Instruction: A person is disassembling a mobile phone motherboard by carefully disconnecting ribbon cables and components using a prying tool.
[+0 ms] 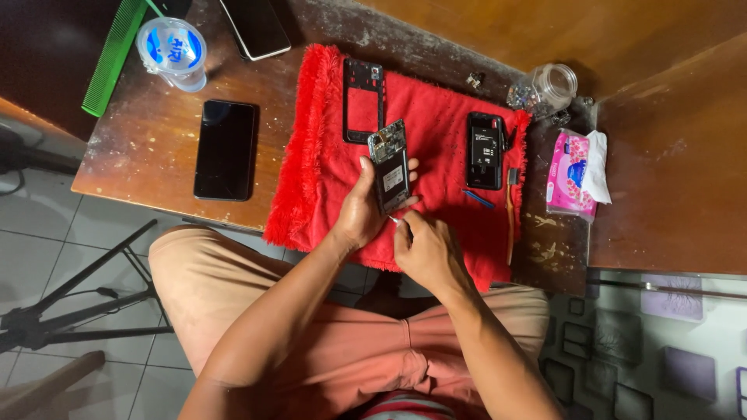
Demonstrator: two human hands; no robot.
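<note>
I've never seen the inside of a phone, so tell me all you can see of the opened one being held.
The opened phone is a slim dark slab with its back cover off, showing circuit parts at the top and a dark battery with a pale label below. It stands tilted above the red cloth, gripped by the left hand. The right hand brings a small tool to its lower edge.

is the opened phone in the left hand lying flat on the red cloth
No, the left hand holds the opened phone raised above the red cloth, with fingers wrapped around its edges.

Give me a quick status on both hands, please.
Left hand holds opened phone over red cloth. Right hand holds small tool at its lower edge. Nothing blocking.
</note>
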